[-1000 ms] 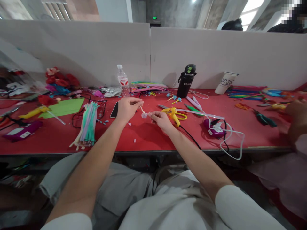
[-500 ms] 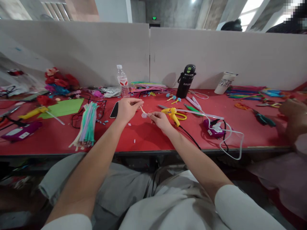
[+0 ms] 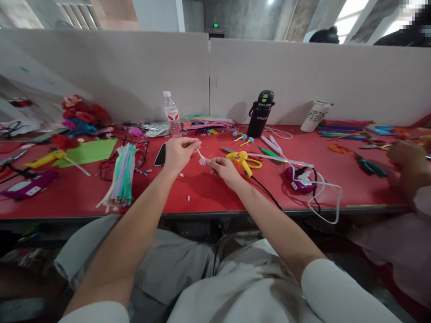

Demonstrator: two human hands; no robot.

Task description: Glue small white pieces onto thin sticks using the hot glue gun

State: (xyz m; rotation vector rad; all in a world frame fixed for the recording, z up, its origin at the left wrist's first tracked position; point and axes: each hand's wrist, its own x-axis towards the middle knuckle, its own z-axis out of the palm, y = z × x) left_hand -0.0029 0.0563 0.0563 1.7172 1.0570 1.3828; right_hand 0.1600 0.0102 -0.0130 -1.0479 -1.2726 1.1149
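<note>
Between my hands is a small pale-purple pipe-cleaner flower [image 3: 202,161] on a cream stem. My left hand [image 3: 182,153] pinches the upper end of the stem between thumb and fingertips. From the other side my right hand [image 3: 222,168] has its fingertips closed on the edge of the purple head. A yellow hot glue gun [image 3: 243,161] lies just right of my right hand, with scissors [image 3: 255,163] partly under it. To the left is a bundle of pastel pipe cleaners [image 3: 123,175]. A phone [image 3: 160,154] lies behind my left wrist.
A water bottle [image 3: 172,115] and a black flask [image 3: 261,114] stand toward the white partition [image 3: 134,76]. A purple box with a white cable [image 3: 299,180], green-handled pliers [image 3: 369,166] and a tumbler [image 3: 316,116] are on the right. Another person's hand [image 3: 409,163] is at far right.
My hands hold nearly the same pose around the flower. At far right, the other person's hand has shifted slightly to the left.
</note>
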